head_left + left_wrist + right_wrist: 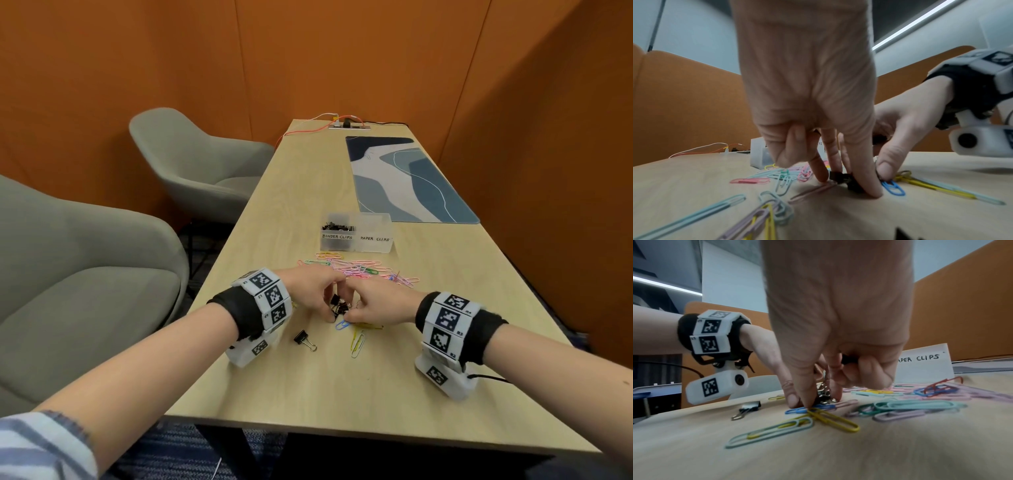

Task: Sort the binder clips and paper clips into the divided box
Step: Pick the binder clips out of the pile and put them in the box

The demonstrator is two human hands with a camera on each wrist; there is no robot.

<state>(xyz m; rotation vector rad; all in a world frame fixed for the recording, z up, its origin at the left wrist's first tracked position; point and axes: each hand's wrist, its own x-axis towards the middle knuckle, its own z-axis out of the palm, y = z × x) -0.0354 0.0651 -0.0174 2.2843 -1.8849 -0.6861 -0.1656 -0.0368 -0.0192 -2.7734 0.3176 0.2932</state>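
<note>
Both hands meet over a small cluster of black binder clips [339,306] on the wooden table [342,387]. My left hand [327,308] pinches one black binder clip [840,176] between thumb and fingers. My right hand [352,310] pinches the silver handles of a binder clip [824,393] and keeps something black [849,360] curled in its other fingers. One loose binder clip [304,339] lies near my left wrist. Coloured paper clips [356,269] lie spread behind the hands. The divided box [373,248] stands beyond; its BINDER CLIPS side holds several black clips.
A blue paper clip [342,324] and yellow ones [359,341] lie just in front of my hands. A blue patterned mat [407,178] covers the far right of the table. Two grey armchairs [191,161] stand to the left. Cables and a socket strip [347,125] sit at the far end.
</note>
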